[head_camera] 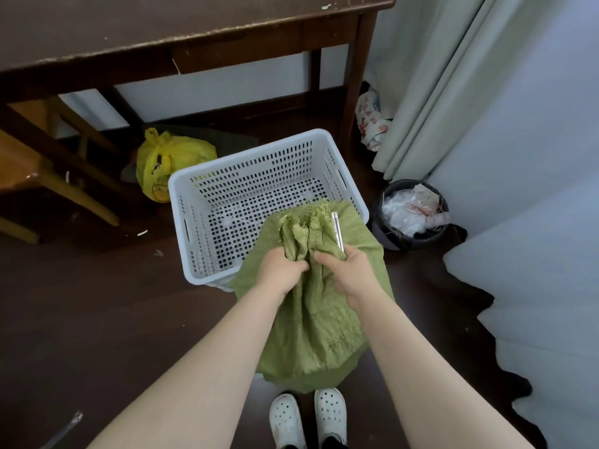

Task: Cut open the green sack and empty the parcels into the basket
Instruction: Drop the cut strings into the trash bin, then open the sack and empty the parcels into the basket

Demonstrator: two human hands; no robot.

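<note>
Two bare hands meet over the near right corner of a white plastic basket (246, 158), and both hold the green sack (311, 335). The left hand (280, 270) has its fingers curled tight around the bunched, frayed top of the sack. The right hand (348, 273), touching the left one, pinches the same gathered cloth. It also holds a slim white tool (337, 231), which sticks out beyond its fingers and lies flat against the sack. I cannot tell if a blade is out.

The woven cloth of the sack hangs down from both hands, between the forearms, to just above a pair of white clogs (287, 419) on the dark floor. Its frayed top stands up beyond the knuckles and leans over the basket rim. What is inside the sack is hidden.

The basket stands on the floor beyond the hands, a little to the left, with its perforated bottom showing. Beyond the left hand, a tied yellow plastic bag (168, 160) lies just beside the far left corner of the basket. It lies under a dark wooden table (162, 21), near a wooden chair (19, 157). Beyond the right hand stands a black waste bin (418, 243) holding crumpled plastic and thin coloured strands. It is close to the basket and at the foot of a pale curtain (437, 92).
</note>
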